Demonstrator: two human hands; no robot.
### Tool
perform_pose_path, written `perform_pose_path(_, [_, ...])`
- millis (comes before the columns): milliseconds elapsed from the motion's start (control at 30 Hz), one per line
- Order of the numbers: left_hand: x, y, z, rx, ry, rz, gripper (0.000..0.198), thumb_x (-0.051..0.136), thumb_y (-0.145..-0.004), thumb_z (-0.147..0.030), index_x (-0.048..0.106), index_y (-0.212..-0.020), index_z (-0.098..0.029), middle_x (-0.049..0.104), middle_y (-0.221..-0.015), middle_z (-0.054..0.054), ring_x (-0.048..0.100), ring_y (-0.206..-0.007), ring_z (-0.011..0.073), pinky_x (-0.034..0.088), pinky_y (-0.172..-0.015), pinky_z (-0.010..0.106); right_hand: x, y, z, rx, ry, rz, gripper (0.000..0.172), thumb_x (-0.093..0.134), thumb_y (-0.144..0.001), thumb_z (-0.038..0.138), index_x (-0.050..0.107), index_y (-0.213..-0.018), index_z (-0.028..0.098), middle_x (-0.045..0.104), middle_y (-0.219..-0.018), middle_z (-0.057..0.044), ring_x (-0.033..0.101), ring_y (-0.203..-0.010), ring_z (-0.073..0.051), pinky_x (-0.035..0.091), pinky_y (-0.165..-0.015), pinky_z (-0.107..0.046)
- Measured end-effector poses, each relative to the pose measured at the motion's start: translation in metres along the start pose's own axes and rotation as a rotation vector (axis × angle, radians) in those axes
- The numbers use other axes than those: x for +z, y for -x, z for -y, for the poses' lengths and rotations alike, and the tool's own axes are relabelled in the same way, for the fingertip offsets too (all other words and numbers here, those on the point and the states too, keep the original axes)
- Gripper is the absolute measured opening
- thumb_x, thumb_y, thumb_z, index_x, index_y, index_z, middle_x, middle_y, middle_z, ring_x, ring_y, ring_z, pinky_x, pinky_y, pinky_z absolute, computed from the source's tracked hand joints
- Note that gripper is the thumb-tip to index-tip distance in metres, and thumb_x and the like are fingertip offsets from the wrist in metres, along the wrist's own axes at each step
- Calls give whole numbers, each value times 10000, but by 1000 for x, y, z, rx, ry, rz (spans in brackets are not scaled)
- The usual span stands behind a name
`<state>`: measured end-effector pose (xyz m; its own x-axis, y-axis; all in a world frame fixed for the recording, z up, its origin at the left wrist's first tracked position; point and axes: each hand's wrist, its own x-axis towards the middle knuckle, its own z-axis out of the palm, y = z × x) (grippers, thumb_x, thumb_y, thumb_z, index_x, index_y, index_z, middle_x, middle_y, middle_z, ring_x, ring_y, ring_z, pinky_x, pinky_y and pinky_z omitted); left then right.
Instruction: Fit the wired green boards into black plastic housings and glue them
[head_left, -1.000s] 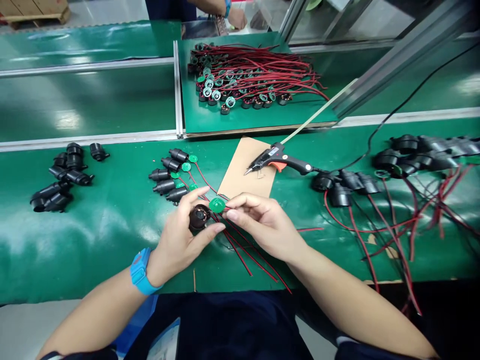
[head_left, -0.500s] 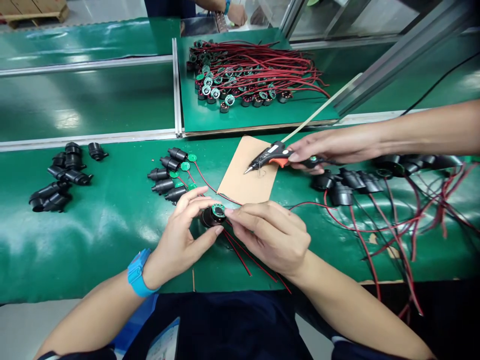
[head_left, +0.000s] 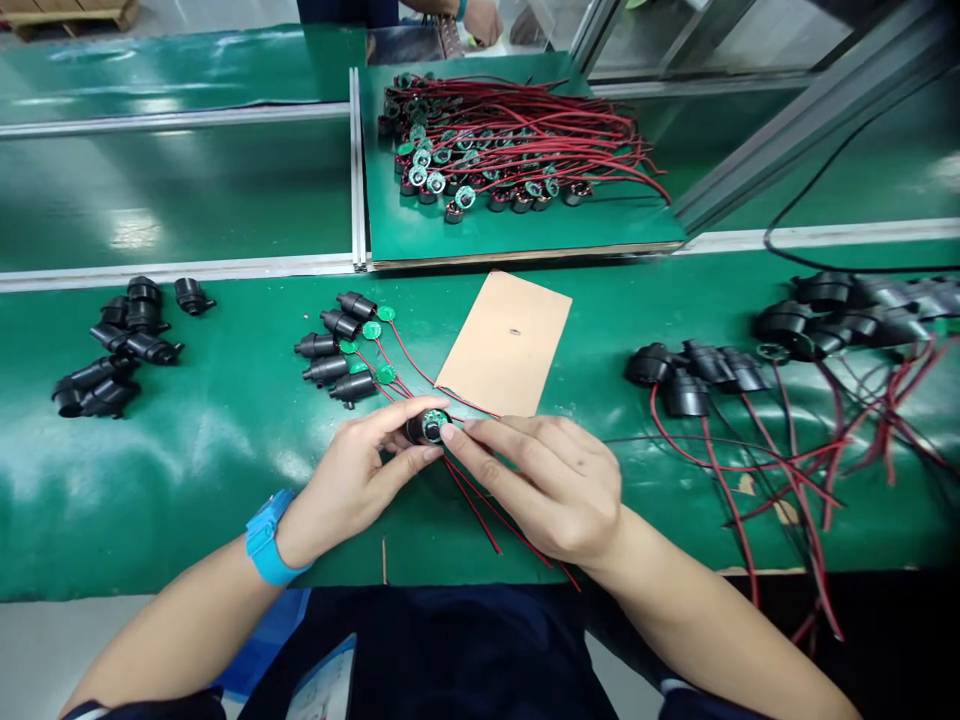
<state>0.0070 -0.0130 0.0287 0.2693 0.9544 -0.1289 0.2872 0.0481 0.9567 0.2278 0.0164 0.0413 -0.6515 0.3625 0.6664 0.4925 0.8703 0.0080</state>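
1. Head view, both hands meet low and centre on the green bench [head_left: 225, 460]. The left hand [head_left: 360, 470], blue wristband [head_left: 264, 540] on that wrist, is clenched around a black housing [head_left: 418, 430], thumb under, forefinger over the top.
2. The housing sits at the left hand's fingertips, just off the right hand's index fingertip [head_left: 450, 436]. It lies between the two hands and touches both.
3. Long axis: it seems to run across, from left palm towards right fingertip, with the open mouth turned to the right hand and tipped up at the camera. A small round board [head_left: 433, 428] shows in that mouth.
4. The right hand [head_left: 559, 485] has its index finger laid out flat, tip at the board, and the other fingers curled. The thumb is hidden, so I cannot tell whether it pinches the board or only presses on it.
5. Red and black leads [head_left: 472, 505] trail from the housing back under the right hand, towards the body.
6. Just beyond the left hand's fingers is a row of housings [head_left: 337, 350] with green discs. Beyond the right hand's fingers lies a cardboard sheet [head_left: 506, 340].
7. Well out past the left hand are loose housings [head_left: 112, 355], and well out past the right are wired housings [head_left: 690, 375].
8. Far beyond both hands stands a tray [head_left: 525, 225] of wired parts. A co-worker's hand [head_left: 482, 18] shows at the top edge.
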Motion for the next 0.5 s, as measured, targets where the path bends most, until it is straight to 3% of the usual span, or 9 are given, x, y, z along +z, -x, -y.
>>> perform_pose_path(133, [0,2,-2,14,41,-5,428,603,-988,-351,584,-1408,-269,681,-879,4,570,-715,126,486,-671,244,-1,-5,8,-77,102,24,171,667,-932,105,774,-1065,104,796,-954,-78,721,-820,-185,507,-699,-328])
perform_pose_path(233, [2,1,-3,15,87,-44,327,562,-999,-334,645,-1292,-216,673,-903,31,606,-815,159,494,-715,264,0,-7,11,-88,98,22,173,647,-944,93,762,-1073,83,802,-947,-77,721,-819,-193,500,-681,-335])
perform_pose_path(367, [4,-3,0,12,134,-97,254,584,-964,-274,658,-1192,-191,675,-951,58,630,-1031,223,514,-837,302,1,-8,7,126,-9,45,210,668,-954,142,709,-1148,70,795,-980,-99,728,-852,-205,531,-746,-333])
perform_pose_path(500, [6,-5,2,18,126,-119,252,585,-946,-233,656,-1185,-192,670,-901,36,635,-870,177,501,-744,273,0,-8,6,337,-162,137,113,677,-972,232,714,-979,126,775,-859,-50,718,-728,-149,526,-686,-276])
